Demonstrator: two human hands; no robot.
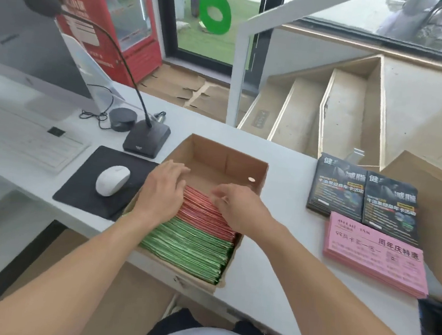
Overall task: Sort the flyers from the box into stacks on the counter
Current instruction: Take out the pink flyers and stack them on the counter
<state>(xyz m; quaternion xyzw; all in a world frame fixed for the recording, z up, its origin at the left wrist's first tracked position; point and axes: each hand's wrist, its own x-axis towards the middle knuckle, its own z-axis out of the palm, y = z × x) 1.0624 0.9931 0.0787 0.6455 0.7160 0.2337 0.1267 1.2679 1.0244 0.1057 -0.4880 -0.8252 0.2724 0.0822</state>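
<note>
Box: open cardboard box on the white counter, near end overhanging the counter's front edge.
Red flyers: packed on edge in the middle of the box, far end of the box bare (one small round disc on its right wall).
Green flyers: packed on edge at the near end of the box, pressed against the red ones.
Left hand: inside the box at its left wall, fingers fairly straight and close together, resting against the far face of the red flyers; no curl around anything visible.
Right hand: over the red flyers toward the box's right side, fingers bent and drawn together at the tips, blurred, so cannot tell whether pinching a flyer.
Pink stack: flat on the counter right of the box, well apart from it.
Black stacks: two side by side, right of the box, just beyond the pink stack, the right one overlapping its far edge.
Mouse: white, on a black pad just left of the box.
Microphone: gooseneck on a black base, beyond the pad, left of the box.
</note>
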